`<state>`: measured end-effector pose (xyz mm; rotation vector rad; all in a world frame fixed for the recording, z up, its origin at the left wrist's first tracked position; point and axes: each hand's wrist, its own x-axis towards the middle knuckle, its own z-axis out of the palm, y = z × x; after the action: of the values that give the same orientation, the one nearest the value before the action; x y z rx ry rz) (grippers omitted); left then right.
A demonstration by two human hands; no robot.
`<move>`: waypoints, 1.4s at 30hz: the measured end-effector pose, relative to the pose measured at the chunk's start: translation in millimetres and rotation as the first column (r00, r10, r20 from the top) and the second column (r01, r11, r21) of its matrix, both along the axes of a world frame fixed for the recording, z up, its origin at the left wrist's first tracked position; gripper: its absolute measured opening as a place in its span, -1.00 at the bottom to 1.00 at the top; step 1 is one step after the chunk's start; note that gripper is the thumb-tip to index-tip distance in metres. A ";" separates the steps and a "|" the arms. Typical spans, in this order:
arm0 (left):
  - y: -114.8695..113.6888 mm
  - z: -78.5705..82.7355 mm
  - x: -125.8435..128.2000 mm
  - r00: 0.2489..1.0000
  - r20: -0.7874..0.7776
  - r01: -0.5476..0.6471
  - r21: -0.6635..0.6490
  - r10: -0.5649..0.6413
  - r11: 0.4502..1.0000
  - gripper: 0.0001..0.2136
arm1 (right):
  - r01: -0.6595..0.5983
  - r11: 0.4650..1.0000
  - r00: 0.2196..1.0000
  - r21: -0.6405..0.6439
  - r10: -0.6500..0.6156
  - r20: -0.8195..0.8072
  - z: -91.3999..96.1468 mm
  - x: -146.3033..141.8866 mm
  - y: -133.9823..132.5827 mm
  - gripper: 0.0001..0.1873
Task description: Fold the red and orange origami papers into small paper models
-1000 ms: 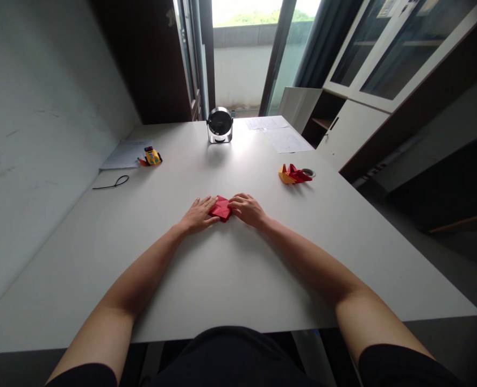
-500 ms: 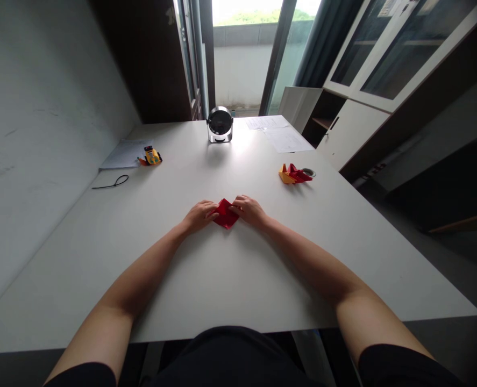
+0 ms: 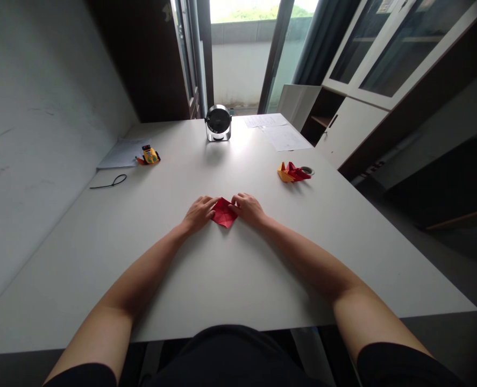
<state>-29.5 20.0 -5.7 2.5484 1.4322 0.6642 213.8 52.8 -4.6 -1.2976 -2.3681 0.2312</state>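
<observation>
A small sheet of red origami paper point(image 3: 225, 214), marked with crease lines, lies between my hands on the white table. My left hand point(image 3: 199, 213) grips its left edge, fingertips at the top left side and thumb lower down. On the opposite side, my right hand point(image 3: 248, 208) pinches the paper's right edge between thumb and fingers. The paper's lower corner points towards me. Parts of both side edges are hidden under the fingers.
Folded red and orange paper pieces point(image 3: 292, 172) lie to the right, beside a roll of tape point(image 3: 307, 171). A yellow toy point(image 3: 149, 155) and a black cable tie point(image 3: 111, 182) are at the left. A round black fan point(image 3: 218, 122) stands at the back, near paper sheets point(image 3: 286, 138).
The red paper now looks flatter and more spread out, its creases showing across the face. Both hands stay at its sides, with small finger shifts.
</observation>
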 end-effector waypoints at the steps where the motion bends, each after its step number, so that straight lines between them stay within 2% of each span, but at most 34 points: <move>1: 0.9 -1.4 -0.5 1.000 -0.003 0.012 0.016 -0.012 1.000 -0.47 | 0.009 1.000 1.000 0.008 -0.010 0.011 -0.2 -0.3 0.0 -0.83; 7: 7.7 -13.6 -2.3 0.979 -0.093 0.187 0.048 -0.182 0.981 -0.46 | 0.024 0.998 0.998 0.054 -0.027 0.064 -1.7 -0.5 1.0 -0.82; 11: 6.2 -14.5 -1.2 0.978 -0.156 0.148 0.047 -0.139 0.988 -0.52 | 0.020 0.998 0.997 0.054 -0.024 0.079 -2.2 -0.6 1.0 -0.80; 17: 1.4 -8.1 -1.4 0.973 -0.181 0.126 -0.094 -0.141 0.988 -0.53 | 0.010 0.997 0.996 0.072 -0.017 0.090 -0.3 -3.0 -4.5 -0.62; 21: 1.0 -7.2 -1.4 0.975 -0.180 0.114 -0.107 -0.132 0.988 -0.54 | 0.017 0.997 0.995 0.080 -0.025 0.099 0.6 -5.6 -7.1 -0.55; 26: 3.3 -9.8 -0.5 0.978 -0.162 0.123 -0.073 -0.134 0.990 -0.54 | 0.054 0.998 0.996 0.022 -0.056 0.072 0.3 -2.1 -0.3 -0.60; 30: 5.3 -6.4 -1.8 0.982 -0.128 0.131 -0.056 -0.137 0.990 -0.56 | 0.105 0.994 0.993 0.003 -0.105 0.059 -0.6 12.0 12.9 -0.66; 37: 6.9 6.0 -11.7 0.980 -0.058 0.185 -0.105 -0.192 0.977 -0.59 | 0.181 0.983 0.982 0.029 -0.182 0.043 -4.1 32.1 27.0 -0.71; 40: 6.4 6.1 -12.4 0.979 -0.063 0.187 -0.109 -0.195 0.976 -0.58 | 0.209 0.977 0.977 0.049 -0.211 0.033 -4.5 30.5 26.2 -0.78; 42: 6.0 3.7 -10.9 0.981 -0.076 0.174 -0.089 -0.180 0.981 -0.59 | 0.214 0.976 0.977 0.039 -0.214 0.013 -3.9 28.1 25.3 -0.74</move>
<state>-40.4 25.9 -2.0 2.6273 1.2089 0.4669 241.9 78.0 -8.5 -1.5283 -2.2133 0.1094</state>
